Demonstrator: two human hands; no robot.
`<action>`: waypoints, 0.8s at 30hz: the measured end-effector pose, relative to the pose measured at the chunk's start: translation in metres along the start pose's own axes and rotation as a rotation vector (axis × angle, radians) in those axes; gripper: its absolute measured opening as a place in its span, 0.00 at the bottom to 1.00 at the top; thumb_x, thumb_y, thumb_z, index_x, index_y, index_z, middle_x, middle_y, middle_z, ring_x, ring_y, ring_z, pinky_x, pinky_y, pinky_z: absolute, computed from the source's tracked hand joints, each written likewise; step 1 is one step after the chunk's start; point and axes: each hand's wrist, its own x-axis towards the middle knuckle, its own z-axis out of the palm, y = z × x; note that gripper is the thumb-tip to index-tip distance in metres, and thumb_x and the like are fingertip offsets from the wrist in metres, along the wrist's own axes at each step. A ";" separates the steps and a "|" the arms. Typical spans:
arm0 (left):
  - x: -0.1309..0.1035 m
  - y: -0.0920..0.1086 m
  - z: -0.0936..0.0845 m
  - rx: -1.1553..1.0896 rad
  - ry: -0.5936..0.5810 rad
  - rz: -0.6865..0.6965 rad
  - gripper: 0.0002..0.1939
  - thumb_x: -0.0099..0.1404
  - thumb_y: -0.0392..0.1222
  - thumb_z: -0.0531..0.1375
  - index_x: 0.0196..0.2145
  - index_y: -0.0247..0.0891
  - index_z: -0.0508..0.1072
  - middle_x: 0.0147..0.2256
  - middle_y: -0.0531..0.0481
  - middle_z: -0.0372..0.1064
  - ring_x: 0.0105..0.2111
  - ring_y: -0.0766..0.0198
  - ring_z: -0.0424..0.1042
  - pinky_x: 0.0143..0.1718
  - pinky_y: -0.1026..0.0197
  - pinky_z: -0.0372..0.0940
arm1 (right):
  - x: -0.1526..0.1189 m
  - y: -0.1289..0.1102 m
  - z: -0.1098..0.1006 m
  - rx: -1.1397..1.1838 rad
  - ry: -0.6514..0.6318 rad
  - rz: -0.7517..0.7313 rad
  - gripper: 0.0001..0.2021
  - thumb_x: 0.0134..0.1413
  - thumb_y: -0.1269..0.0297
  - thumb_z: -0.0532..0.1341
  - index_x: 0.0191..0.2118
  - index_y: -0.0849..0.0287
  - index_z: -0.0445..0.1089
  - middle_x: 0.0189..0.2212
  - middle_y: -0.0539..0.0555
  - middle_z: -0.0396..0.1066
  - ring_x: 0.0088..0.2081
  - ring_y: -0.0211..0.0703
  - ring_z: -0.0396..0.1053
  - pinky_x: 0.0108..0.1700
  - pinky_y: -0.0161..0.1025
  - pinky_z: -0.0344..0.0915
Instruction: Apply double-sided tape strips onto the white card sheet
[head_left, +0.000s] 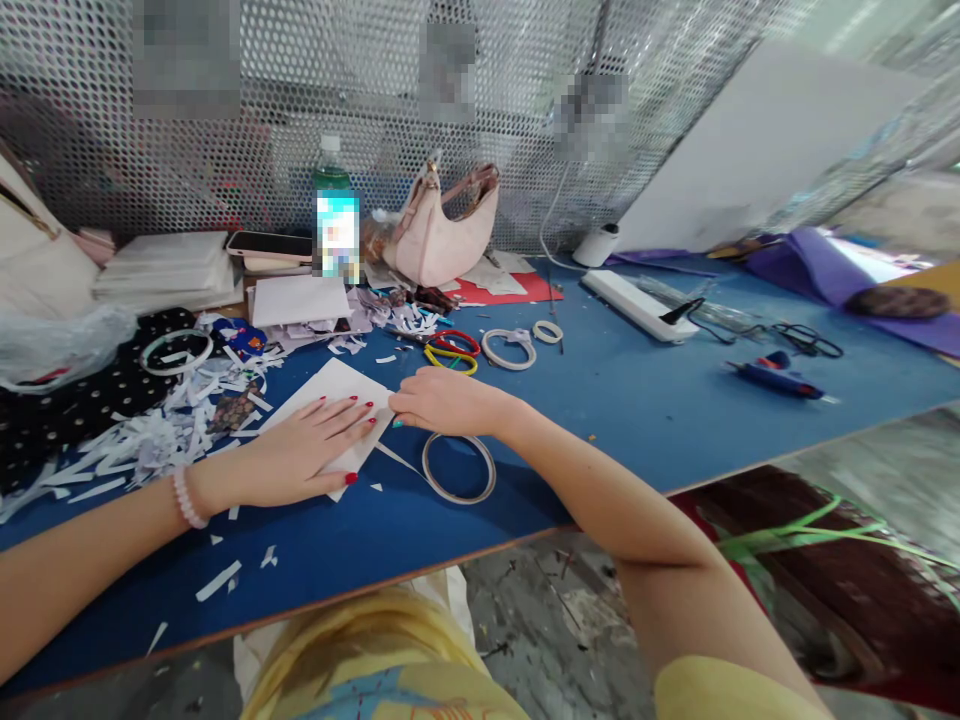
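My left hand lies flat on a white sheet of paper, fingers stretched out and pressing it to the blue table. A pink bead bracelet is on that wrist. My right hand is closed at the paper's right corner, fingertips pinched together; what they hold is hidden. Just below it lies a roll of narrow tape. From this roll a pale strip runs left towards the paper's edge, under my right hand. Small white scraps are scattered near the table's front edge.
Paper shreds cover the left side. More tape rolls lie beyond my right hand. A pink handbag, bottle and paper stack stand at the back. Rightward are a power strip and a blue glue gun.
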 end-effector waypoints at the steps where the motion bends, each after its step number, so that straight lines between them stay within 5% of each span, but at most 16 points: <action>1: 0.000 0.000 0.000 -0.002 -0.002 0.003 0.34 0.74 0.57 0.41 0.71 0.37 0.42 0.71 0.44 0.36 0.70 0.53 0.38 0.68 0.49 0.34 | 0.001 0.000 0.001 -0.001 0.002 -0.004 0.15 0.72 0.60 0.48 0.41 0.62 0.67 0.30 0.55 0.71 0.34 0.43 0.65 0.35 0.39 0.46; 24: 0.001 -0.001 0.003 -0.034 0.041 0.008 0.35 0.73 0.58 0.43 0.70 0.38 0.46 0.70 0.42 0.40 0.70 0.51 0.42 0.68 0.48 0.37 | 0.007 0.003 0.015 -0.057 0.195 -0.036 0.18 0.70 0.54 0.49 0.36 0.60 0.68 0.29 0.53 0.71 0.36 0.44 0.61 0.37 0.40 0.44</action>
